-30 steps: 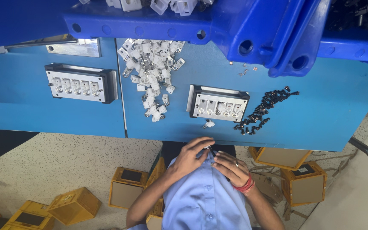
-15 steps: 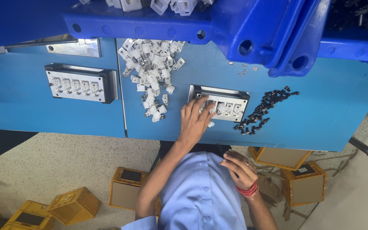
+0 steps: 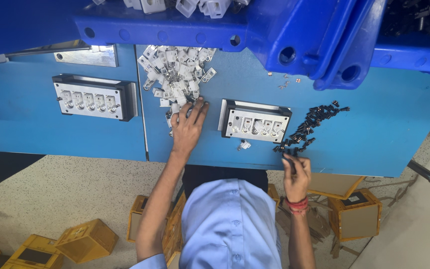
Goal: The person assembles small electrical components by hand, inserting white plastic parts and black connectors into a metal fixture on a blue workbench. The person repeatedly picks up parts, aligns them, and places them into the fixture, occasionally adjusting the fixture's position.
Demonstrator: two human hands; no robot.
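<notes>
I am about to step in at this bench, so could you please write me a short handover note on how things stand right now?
Left hand: flat on the near edge of the pile of white plastic parts, fingers spread, grip not visible.
Right hand: at the near end of the trail of small black parts, fingertips pinched on one.
Fixture with five pockets lies between the hands, each pocket seemingly loaded; one white part lies loose before it.
A second five-pocket fixture sits further left, also filled.
Plenty of white and black parts remain on the blue table.

Two hands [image 3: 189,127]; two black-framed fixtures [image 3: 256,121]; one white-parts pile [image 3: 175,74]; one black-parts pile [image 3: 308,128]; five yellow boxes [image 3: 86,240].
</notes>
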